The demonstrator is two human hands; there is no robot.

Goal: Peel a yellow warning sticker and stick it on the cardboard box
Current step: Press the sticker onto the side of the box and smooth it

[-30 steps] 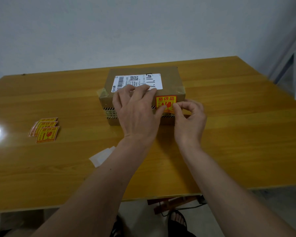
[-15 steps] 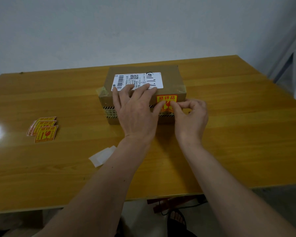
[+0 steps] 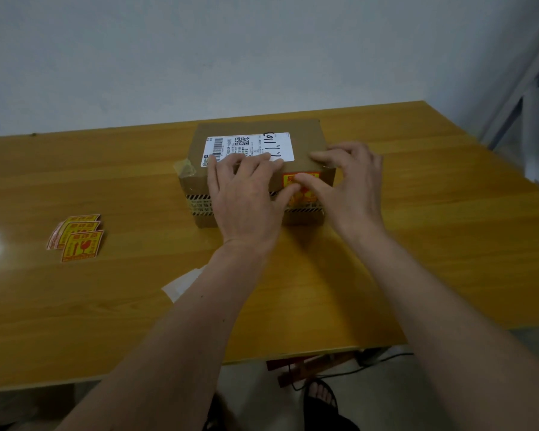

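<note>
A brown cardboard box [image 3: 255,127] with a white shipping label [image 3: 249,144] lies in the middle of the wooden table. A yellow and red warning sticker [image 3: 288,179] sits on the box's near side, partly hidden by my fingers. My left hand [image 3: 246,197] lies flat over the box's front edge, its thumb beside the sticker. My right hand [image 3: 349,178] is spread over the box's right front corner, with the thumb pressing on the sticker and the fingers on the top face.
A small fanned stack of spare yellow stickers [image 3: 77,236] lies on the table [image 3: 417,244] at the left. A white backing paper [image 3: 181,283] lies near my left forearm. A metal frame [image 3: 517,88] stands at the right, close to the table's far corner.
My right hand has opened from a pinch at the sticker's right edge and spread over the box's corner, thumb now on the sticker. My left hand has stayed in place.
</note>
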